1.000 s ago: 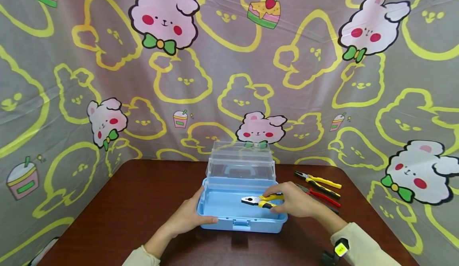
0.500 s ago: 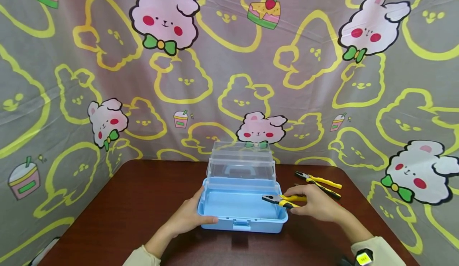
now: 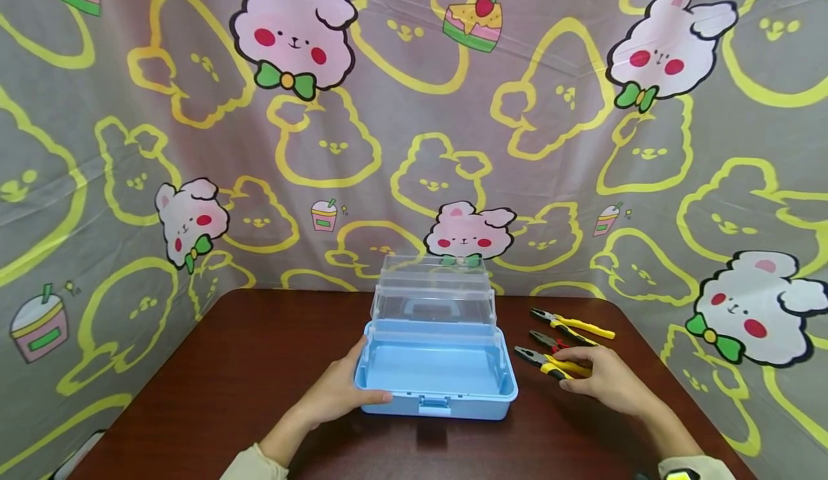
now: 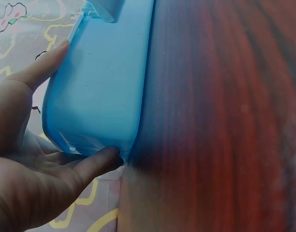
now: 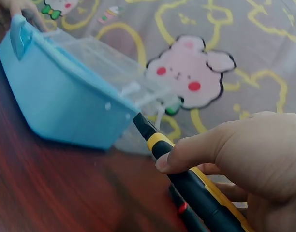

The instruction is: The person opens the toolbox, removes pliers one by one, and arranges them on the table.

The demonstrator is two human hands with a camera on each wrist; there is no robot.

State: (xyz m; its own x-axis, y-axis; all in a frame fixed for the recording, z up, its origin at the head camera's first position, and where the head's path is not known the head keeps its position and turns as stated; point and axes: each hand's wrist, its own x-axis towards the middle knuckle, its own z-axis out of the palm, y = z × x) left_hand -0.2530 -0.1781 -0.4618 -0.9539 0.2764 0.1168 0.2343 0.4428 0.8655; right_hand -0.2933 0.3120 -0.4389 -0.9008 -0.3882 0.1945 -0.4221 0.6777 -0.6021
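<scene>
A light blue toolbox (image 3: 440,405) stands on the table, its clear lid (image 3: 432,297) raised at the back. Its inside shows a bare blue floor in the head view. My left hand (image 3: 336,391) holds the box's left front corner, thumb along the front; the left wrist view shows fingers (image 4: 97,166) around the end wall. Right of the box, my right hand (image 3: 608,379) grips combination pliers (image 3: 545,363) by yellow-and-black handles, the jaws pointing left toward the box. In the right wrist view, the thumb presses on the pliers' handle (image 5: 189,186).
Behind the held pliers lie red-handled pliers (image 3: 550,340), partly hidden, and another yellow-and-black pair of pliers (image 3: 585,328). All are on the right of the dark wooden table (image 3: 278,343). A patterned cloth (image 3: 362,142) hangs behind the table and along its sides.
My right hand has carried the pliers from over the toolbox out to the right, beside the other pliers. My left hand and the box have stayed put.
</scene>
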